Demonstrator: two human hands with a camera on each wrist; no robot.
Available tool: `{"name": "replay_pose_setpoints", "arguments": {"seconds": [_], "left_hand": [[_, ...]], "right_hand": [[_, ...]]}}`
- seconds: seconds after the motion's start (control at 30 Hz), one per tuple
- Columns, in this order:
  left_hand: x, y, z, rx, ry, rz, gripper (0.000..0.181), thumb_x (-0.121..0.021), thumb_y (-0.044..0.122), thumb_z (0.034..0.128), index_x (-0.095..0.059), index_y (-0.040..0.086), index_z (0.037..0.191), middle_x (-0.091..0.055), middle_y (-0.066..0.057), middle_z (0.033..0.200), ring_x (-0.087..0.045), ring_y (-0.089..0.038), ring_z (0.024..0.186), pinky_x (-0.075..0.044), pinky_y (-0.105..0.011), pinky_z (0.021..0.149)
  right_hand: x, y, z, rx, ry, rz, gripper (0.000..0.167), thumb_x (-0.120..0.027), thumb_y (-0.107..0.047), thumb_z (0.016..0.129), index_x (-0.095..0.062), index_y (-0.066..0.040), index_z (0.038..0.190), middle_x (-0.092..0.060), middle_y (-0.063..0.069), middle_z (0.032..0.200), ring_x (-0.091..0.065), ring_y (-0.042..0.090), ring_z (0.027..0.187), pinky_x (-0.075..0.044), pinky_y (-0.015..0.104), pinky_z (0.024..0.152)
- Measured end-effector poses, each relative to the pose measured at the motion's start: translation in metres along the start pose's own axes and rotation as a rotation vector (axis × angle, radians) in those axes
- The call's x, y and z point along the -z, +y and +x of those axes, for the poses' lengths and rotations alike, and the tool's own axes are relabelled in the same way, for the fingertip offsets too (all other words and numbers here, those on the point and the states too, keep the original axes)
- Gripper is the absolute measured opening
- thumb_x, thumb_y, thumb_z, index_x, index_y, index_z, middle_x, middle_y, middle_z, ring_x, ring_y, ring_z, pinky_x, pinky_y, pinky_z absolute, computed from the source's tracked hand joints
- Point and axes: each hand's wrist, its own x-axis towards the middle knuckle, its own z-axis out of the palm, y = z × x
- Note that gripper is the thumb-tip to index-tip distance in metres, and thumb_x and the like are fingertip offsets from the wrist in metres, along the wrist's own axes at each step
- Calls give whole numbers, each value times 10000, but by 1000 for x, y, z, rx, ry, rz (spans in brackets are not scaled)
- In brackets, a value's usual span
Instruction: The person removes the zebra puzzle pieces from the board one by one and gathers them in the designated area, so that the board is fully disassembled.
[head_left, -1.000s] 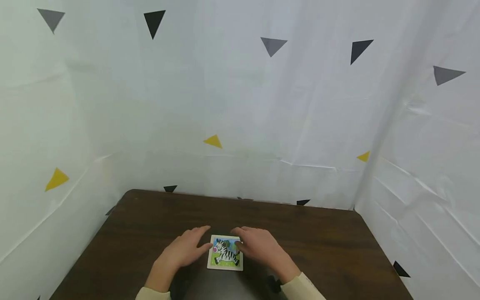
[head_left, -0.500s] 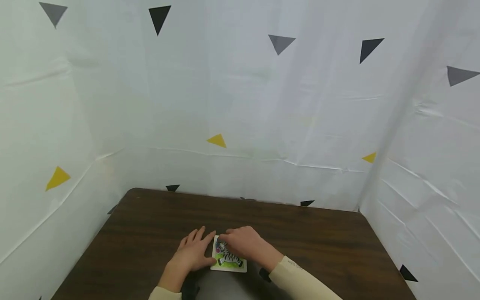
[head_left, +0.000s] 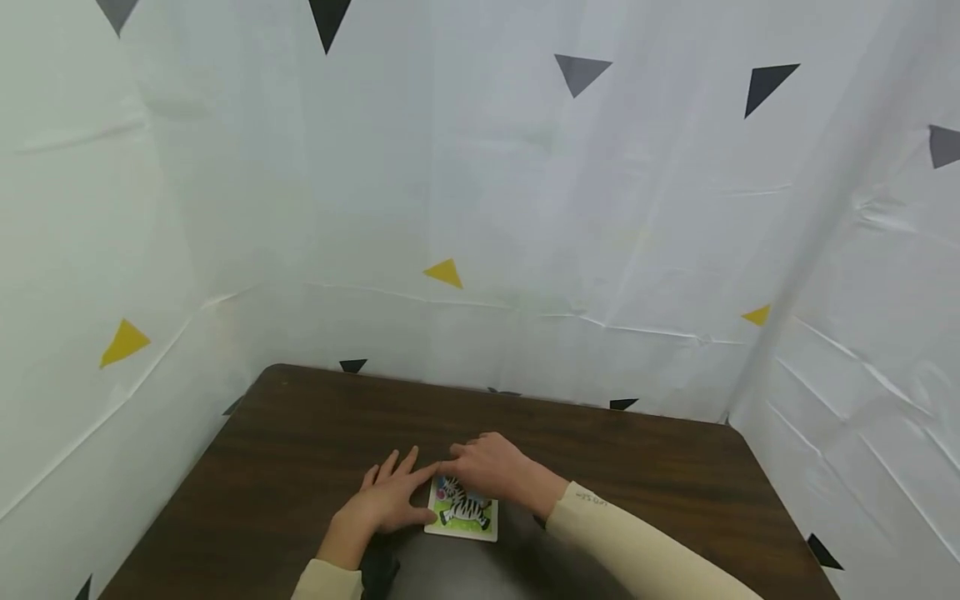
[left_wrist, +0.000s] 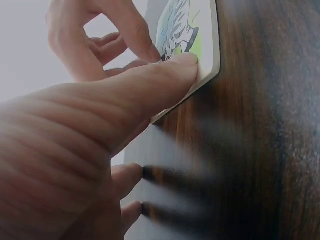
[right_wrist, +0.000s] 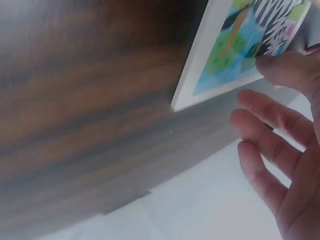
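Observation:
A square zebra picture board (head_left: 467,517) lies flat on the dark wooden table. Beside its left edge is the left hand (head_left: 381,502), fingers spread; in the left wrist view that hand's thumb (left_wrist: 145,87) rests on a corner of the board (left_wrist: 206,55). From the right, the right hand (head_left: 501,473) covers the board's upper part. The right wrist view has its thumb (right_wrist: 285,67) touching the picture (right_wrist: 230,55) near the top edge, its other visible fingers loosely bent beyond that edge. Whether a piece is between its fingertips cannot be seen.
The brown table (head_left: 637,492) has rounded far corners. White sheeting (head_left: 510,208) with grey, black and yellow triangles hangs behind and at both sides. Cream sleeves (head_left: 630,537) cover the forearms.
The right hand has moved left across the upper part of the board. The left hand has come in against the board's left side, fingers spreading. The head view has shifted slightly.

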Motion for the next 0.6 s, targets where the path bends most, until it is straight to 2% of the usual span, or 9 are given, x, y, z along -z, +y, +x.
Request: {"name": "replay_pose_setpoints", "arguments": {"seconds": [0.13,0.3,0.47,0.6], "left_hand": [[-1,-3,0,16,4,-14,896,-782,674,892,-467,307,1646,-160,-119,1820,-71,-489,1670,-63,-770,1287],[-2,-3,-1,23,29,-25,928,-790,681,879,-486,241,1637,-182,-107,1816,-82,-467,1675,-72,-756,1296],[-6,-4,3,19,10,20,948,-736,737,891,-450,258,1658,-167,-93,1821,-73,-440,1685,-78,-739,1307],[-9,-4,6,32,-2,47,946,-715,751,900,-427,280,1669,-139,-75,1828,-50,-416,1692,-59,-718,1321]], "right_hand": [[2,4,7,54,-18,6,429,-668,-373,1084,-601,-489,1491,-744,-124,1109,-640,45,676,-462,230,542],[1,8,17,115,-34,-44,442,-684,-402,1071,-581,-507,1488,-738,-150,1195,-700,30,780,-528,209,566],[-2,11,20,135,-69,-74,387,-658,-425,1083,-586,-505,1454,-711,-141,1283,-728,46,853,-559,213,586],[-3,14,20,147,-65,-84,352,-645,-415,1091,-591,-497,1429,-683,-126,1356,-735,64,881,-565,222,595]]}}
